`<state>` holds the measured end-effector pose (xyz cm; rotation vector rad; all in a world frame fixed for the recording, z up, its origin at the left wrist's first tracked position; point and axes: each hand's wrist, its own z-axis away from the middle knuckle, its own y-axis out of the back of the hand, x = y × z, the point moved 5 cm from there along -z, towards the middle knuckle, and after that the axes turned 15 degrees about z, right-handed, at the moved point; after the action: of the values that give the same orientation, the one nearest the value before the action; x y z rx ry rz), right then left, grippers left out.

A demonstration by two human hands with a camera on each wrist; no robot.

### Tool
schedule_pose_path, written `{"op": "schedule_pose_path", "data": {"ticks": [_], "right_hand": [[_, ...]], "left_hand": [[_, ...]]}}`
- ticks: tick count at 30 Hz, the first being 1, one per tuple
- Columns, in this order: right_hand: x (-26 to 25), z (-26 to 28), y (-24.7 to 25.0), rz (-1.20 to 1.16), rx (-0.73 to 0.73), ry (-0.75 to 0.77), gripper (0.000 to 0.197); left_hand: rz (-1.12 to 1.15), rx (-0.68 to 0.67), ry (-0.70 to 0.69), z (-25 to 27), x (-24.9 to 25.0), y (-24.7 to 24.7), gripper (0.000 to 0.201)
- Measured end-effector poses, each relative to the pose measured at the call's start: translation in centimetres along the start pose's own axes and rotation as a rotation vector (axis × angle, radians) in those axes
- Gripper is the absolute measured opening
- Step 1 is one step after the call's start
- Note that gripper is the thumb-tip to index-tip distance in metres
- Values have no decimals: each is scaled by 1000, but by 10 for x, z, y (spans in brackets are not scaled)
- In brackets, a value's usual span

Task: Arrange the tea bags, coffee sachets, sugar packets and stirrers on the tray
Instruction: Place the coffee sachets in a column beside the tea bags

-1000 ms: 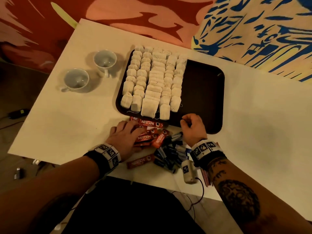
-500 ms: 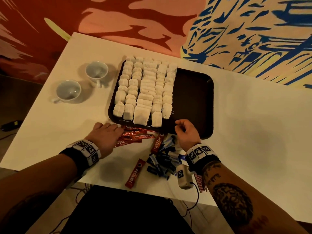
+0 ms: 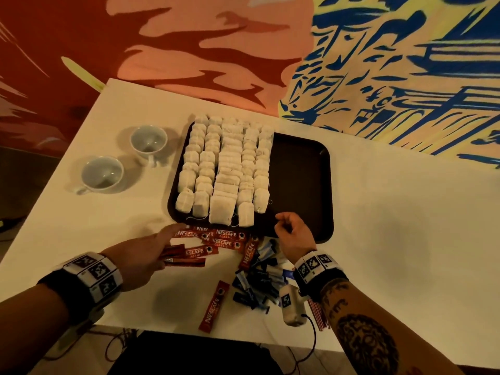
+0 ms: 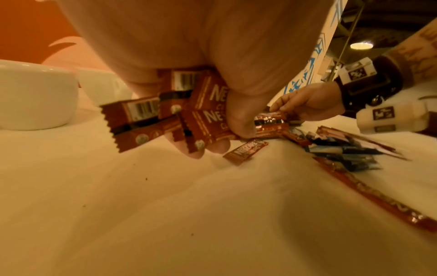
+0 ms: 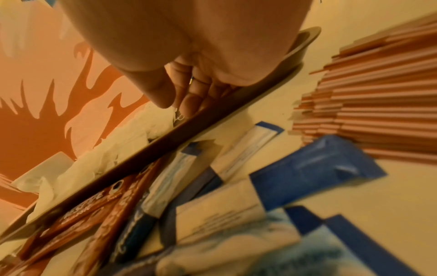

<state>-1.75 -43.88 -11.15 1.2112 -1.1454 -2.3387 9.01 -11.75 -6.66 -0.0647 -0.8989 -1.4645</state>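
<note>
A dark brown tray (image 3: 300, 171) lies on the white table; rows of white tea bags (image 3: 224, 169) fill its left half and its right half is bare. My left hand (image 3: 167, 247) grips a fan of several red coffee sachets (image 4: 151, 127) just above the table, left of the pile. More red sachets (image 3: 227, 235) lie against the tray's near rim, and one (image 3: 213, 307) lies alone near the table's front edge. My right hand (image 3: 286, 228) hovers over the near rim (image 5: 212, 127), fingers curled, thumb by the forefinger, nothing visible in it. Blue and white sugar packets (image 3: 259, 282) lie under that wrist, red stirrers (image 5: 378, 93) to its right.
Two white cups (image 3: 148, 142) (image 3: 101, 174) stand on the table left of the tray. A painted wall runs close behind the table's far edge. A small white device (image 3: 290, 304) on a cable hangs from my right wrist over the front edge.
My left hand has gathered several red sachets off the pile and drawn them back to the left, off the table. My right hand has stayed at the tray's near rim, fingers curled.
</note>
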Motion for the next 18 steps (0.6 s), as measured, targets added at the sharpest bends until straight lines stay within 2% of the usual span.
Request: {"op": "schedule_pose_path", "data": {"ticks": [6, 10, 13, 16, 18], "right_hand": [[-5, -1, 3, 0, -1, -58, 16], [-18, 4, 11, 14, 37, -64, 18], [-47, 16, 13, -39, 62, -13, 18], [-93, 38, 9, -142, -52, 76, 15], [-123, 50, 4, -170, -136, 145, 27]], "left_hand": [[284, 47, -98, 13, -6, 13, 51], [580, 121, -150, 10, -3, 19, 52], [804, 162, -166, 4, 11, 23, 47], [964, 115, -154, -5, 32, 18, 42], [1013, 64, -149, -12, 50, 14, 42]]}}
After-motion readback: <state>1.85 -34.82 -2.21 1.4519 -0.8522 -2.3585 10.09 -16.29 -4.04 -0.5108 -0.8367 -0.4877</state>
